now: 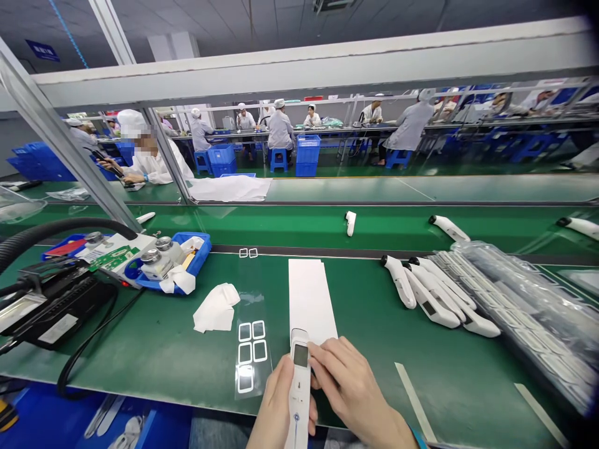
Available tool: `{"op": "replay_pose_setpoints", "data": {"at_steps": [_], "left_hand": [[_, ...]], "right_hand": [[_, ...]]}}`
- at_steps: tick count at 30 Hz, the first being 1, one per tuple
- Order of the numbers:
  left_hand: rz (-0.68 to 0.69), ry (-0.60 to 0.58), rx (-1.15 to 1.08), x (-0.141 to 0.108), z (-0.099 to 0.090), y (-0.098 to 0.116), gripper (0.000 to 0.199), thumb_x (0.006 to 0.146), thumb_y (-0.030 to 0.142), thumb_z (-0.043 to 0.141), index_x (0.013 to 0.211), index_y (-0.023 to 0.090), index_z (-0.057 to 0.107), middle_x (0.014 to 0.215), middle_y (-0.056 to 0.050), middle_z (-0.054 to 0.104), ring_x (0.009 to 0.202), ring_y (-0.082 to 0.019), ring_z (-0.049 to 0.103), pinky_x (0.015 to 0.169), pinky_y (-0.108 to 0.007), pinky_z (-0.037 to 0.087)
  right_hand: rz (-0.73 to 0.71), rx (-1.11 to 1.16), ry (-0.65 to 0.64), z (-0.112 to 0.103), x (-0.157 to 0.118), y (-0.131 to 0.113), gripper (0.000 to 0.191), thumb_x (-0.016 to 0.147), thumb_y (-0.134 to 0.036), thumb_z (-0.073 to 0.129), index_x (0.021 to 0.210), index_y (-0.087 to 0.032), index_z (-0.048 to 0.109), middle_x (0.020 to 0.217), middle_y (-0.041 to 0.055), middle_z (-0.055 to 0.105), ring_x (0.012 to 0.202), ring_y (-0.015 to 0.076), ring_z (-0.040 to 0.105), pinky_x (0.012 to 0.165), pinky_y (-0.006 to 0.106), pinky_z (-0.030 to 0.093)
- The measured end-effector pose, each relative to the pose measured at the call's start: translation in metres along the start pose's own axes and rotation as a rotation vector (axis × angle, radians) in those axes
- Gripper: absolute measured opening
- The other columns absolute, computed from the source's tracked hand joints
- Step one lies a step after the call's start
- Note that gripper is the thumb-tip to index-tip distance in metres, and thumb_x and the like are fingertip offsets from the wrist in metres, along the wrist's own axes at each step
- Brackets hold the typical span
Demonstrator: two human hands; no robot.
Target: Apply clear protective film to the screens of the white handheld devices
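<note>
A white handheld infrared thermometer stands nearly upright at the front edge of the bench, its small grey screen facing me. My left hand is closed around its body, thumb along the left side and fingertips showing at the right. Bent fingers of my right hand press against the right edge of the screen; whether they pinch anything small there is hidden. Just behind lies a stack of white paper. Left of it, a clear sheet carries several white rounded-square frame stickers.
Several white thermometers lie at right beside strips of frame stickers in plastic. A green conveyor belt carries more. At left are crumpled white paper, a blue tray with bottles, and black equipment. Co-workers sit beyond.
</note>
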State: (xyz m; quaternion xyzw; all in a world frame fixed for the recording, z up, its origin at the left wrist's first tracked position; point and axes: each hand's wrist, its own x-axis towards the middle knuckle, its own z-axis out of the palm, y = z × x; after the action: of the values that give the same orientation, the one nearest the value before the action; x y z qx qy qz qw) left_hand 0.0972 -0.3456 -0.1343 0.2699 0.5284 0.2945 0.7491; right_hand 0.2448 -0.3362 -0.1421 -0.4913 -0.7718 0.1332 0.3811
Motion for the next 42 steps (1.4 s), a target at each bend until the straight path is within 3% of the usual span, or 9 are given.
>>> {"op": "replay_pose_setpoints", "data": {"at_steps": [3,7,11,13,17,19,24,32,42], "left_hand": [[0.050,-0.001,0.055,0.000,0.002,-0.001,0.067,0.076,0.075,0.037,0.101,0.014,0.047,0.052,0.000,0.053,0.044,-0.010,0.048,0.049,-0.020,0.038],[0.053,0.015,0.106,0.003,0.000,0.002,0.068,0.075,0.077,0.037,0.096,0.014,0.048,0.053,0.001,0.052,0.044,-0.009,0.047,0.048,-0.020,0.038],[0.137,0.036,0.104,0.017,-0.005,0.025,0.062,0.077,0.073,0.039,0.086,0.014,0.052,0.062,-0.001,0.055,0.053,-0.009,0.051,0.055,-0.020,0.042],[0.220,0.035,0.101,0.030,-0.004,0.039,0.053,0.075,0.066,0.051,0.087,0.015,0.052,0.069,-0.002,0.057,0.062,-0.010,0.055,0.064,-0.022,0.046],[0.310,0.147,0.086,0.059,0.001,0.050,0.052,0.061,0.044,0.077,0.096,0.015,0.051,0.078,-0.001,0.058,0.073,-0.010,0.054,0.076,-0.024,0.045],[0.322,0.213,0.102,0.069,0.003,0.046,0.053,0.060,0.040,0.077,0.099,0.015,0.051,0.080,-0.001,0.058,0.074,-0.011,0.053,0.074,-0.023,0.043],[0.305,0.179,0.105,0.071,0.003,0.037,0.051,0.070,0.041,0.070,0.108,0.017,0.048,0.094,-0.005,0.059,0.085,-0.013,0.053,0.080,-0.024,0.043],[0.305,0.243,0.115,0.079,0.002,0.033,0.059,0.066,0.041,0.072,0.113,0.016,0.048,0.096,-0.008,0.063,0.086,-0.016,0.056,0.080,-0.026,0.043],[0.315,0.243,0.127,0.080,0.002,0.033,0.059,0.064,0.041,0.072,0.111,0.017,0.048,0.095,-0.007,0.063,0.087,-0.017,0.056,0.083,-0.028,0.043]], "right_hand": [[-0.125,-0.172,0.080,0.006,-0.009,-0.003,0.026,0.090,-0.017,0.049,0.114,-0.016,0.058,0.084,0.0066,0.061,0.076,0.0151,0.052,0.070,0.029,0.039],[-0.082,-0.141,0.037,0.003,-0.007,0.005,0.027,0.091,-0.019,0.049,0.117,-0.018,0.056,0.090,0.0052,0.062,0.081,0.0144,0.053,0.076,0.030,0.041],[0.179,0.000,-0.026,-0.011,0.024,0.052,0.021,0.093,-0.026,0.044,0.103,-0.020,0.062,0.094,0.0046,0.062,0.088,0.0144,0.055,0.080,0.029,0.043],[0.337,0.094,-0.011,-0.013,0.045,0.084,0.020,0.090,-0.027,0.045,0.095,-0.017,0.063,0.088,0.0050,0.060,0.084,0.0139,0.056,0.074,0.027,0.044],[0.381,0.122,-0.016,0.003,0.073,0.118,0.023,0.087,-0.024,0.044,0.093,-0.015,0.064,0.088,0.0056,0.060,0.075,0.0114,0.055,0.066,0.024,0.045],[0.352,0.120,-0.056,0.016,0.076,0.117,0.022,0.086,-0.021,0.045,0.092,-0.016,0.065,0.089,0.0053,0.059,0.078,0.0115,0.055,0.071,0.024,0.045],[0.331,0.035,-0.136,0.035,0.070,0.098,0.021,0.087,-0.020,0.047,0.094,-0.019,0.067,0.090,0.0054,0.058,0.090,0.0164,0.052,0.084,0.033,0.040],[0.316,-0.039,-0.192,0.034,0.069,0.092,0.020,0.091,-0.020,0.044,0.091,-0.021,0.064,0.090,0.0038,0.058,0.090,0.0155,0.052,0.080,0.031,0.034],[0.348,-0.115,-0.146,0.043,0.075,0.091,0.018,0.089,-0.019,0.043,0.081,-0.015,0.058,0.085,0.0048,0.057,0.083,0.0156,0.048,0.074,0.029,0.029]]}}
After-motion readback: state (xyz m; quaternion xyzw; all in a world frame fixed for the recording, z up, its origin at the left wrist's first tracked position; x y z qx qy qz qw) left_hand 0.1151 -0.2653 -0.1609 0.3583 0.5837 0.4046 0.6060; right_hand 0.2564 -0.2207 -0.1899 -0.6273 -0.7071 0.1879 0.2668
